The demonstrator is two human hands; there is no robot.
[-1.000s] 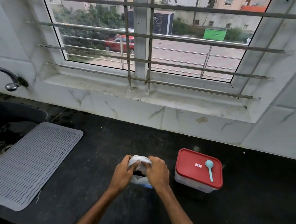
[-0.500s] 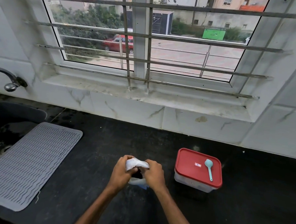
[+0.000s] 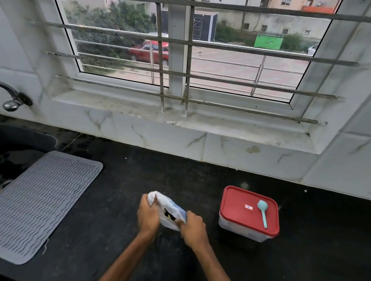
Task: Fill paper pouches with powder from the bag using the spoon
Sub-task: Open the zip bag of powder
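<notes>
Left hand (image 3: 148,215) and right hand (image 3: 193,229) both grasp crinkled white plastic bag (image 3: 168,209). Smooth teal spoon (image 3: 262,212) lies on the rectangular container's red lid (image 3: 240,214).

Bare forearms (image 3: 220,270), left grip (image 3: 148,215), right grip (image 3: 193,230) (both bare)

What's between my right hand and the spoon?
Head view: from the right hand, a strip of bare black counter, then the red lid that the spoon lies on.

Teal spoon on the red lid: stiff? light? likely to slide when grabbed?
Likely light and stiff: the spoon looks like thin moulded plastic. It lies flat on the smooth lid, so a nudge would probably slide it. Its round bowl may let it rock.
</notes>
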